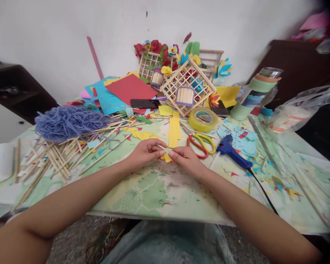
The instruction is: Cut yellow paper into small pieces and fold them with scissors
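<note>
The left hand (144, 154) and right hand (187, 160) meet low over the bench (165, 194), their fingertips closed in a narrow pinch on a small yellow paper scrap (167, 158). The scrap sits between the two hands, its lower end showing just below the right fingers (172, 154); the part inside the pinch is hidden. The bench top is printed with a map and flecked with paper bits.

Just past the right hand lie scissors (200, 145) with red and yellow handles, and a blue glue gun (231, 151) sits beyond them, its black cord (264, 192) trailing toward the bench edge. A yellow strip (174, 130) lies just above the hands. Left of the left hand, loose sticks (53, 157) spread in a heap under blue yarn (68, 123).

Farther off are a roll of tape (202, 119), a phone (143, 103), and red and blue paper sheets (130, 88). A stick lattice (187, 86) leans among them, with paper flowers (154, 49) against the wall behind.
</note>
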A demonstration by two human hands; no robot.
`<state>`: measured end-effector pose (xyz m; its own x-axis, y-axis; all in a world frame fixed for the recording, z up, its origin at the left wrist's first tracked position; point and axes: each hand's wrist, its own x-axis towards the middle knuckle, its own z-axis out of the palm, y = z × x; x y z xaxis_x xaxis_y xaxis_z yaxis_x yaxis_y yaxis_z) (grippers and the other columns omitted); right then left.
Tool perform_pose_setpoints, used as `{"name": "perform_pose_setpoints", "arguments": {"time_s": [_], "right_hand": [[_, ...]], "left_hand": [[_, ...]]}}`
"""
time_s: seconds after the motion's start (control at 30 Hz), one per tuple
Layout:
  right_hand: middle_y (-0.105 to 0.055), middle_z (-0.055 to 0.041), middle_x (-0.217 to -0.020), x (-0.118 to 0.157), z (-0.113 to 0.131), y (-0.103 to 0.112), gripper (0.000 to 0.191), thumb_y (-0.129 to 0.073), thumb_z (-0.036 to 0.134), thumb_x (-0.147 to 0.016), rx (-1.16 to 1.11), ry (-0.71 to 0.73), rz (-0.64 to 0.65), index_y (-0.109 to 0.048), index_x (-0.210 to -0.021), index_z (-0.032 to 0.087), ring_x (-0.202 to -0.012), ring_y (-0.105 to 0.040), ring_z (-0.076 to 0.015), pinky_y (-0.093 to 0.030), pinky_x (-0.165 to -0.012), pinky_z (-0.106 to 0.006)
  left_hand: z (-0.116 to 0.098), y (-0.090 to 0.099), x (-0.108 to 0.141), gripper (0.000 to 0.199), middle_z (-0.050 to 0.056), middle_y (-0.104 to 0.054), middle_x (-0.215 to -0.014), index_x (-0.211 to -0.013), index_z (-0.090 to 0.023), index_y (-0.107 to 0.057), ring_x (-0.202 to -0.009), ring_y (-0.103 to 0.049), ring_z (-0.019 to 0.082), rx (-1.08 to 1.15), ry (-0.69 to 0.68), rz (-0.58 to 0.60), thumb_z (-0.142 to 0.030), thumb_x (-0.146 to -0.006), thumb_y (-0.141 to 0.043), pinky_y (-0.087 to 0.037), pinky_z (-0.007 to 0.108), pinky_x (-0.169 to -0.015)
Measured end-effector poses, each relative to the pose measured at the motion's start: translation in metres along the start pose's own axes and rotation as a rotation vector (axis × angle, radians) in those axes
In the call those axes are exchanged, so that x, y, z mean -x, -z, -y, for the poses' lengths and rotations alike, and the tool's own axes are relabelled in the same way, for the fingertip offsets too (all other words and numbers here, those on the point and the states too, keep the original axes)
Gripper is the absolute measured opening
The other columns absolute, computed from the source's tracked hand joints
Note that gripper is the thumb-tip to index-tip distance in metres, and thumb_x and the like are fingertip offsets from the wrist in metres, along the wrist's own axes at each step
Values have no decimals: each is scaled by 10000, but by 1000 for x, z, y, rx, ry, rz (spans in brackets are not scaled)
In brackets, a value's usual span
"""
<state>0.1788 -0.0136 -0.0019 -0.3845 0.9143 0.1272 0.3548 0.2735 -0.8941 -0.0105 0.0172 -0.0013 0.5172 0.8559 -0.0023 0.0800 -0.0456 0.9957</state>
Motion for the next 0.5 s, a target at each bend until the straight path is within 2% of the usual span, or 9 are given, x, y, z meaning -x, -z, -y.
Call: {"name": "perform_pose_setpoints", "arguments": {"time_s": [0.2, 0.33, 0.5], "right_hand": [[-409, 43, -480, 1, 0, -4, 418, -519, 496, -788, -43, -44, 33, -545, -562, 145, -463, -339, -67, -250, -447, -211], [-406, 50, -466, 0, 0, -5, 354, -561, 448, -754, -91, -72, 20, -521, -559, 156, -441, -320, -63, -244, -424, -205], [-390, 54, -461, 1, 2, -5, 348, -538, 421, -781, -69, -35, 7, -504, -555, 159, -440, -306, -59, -232, -422, -200]], "left_hand": [[0, 0, 0, 296, 12, -677, -685, -949, -146, -622, -635, -636, 127, -19, -10, 17, -315, -715, -680, -487, 221, -605], [-1, 1, 1, 313, 5, -678, -656, -969, -153, -619, -596, -621, 117, 46, 16, 26, -306, -705, -690, -478, 220, -598], [-1, 2, -1, 365, 5, -672, -594, -993, -141, -613, -535, -606, 120, 149, 49, 6, -280, -672, -718, -466, 224, -563]]}}
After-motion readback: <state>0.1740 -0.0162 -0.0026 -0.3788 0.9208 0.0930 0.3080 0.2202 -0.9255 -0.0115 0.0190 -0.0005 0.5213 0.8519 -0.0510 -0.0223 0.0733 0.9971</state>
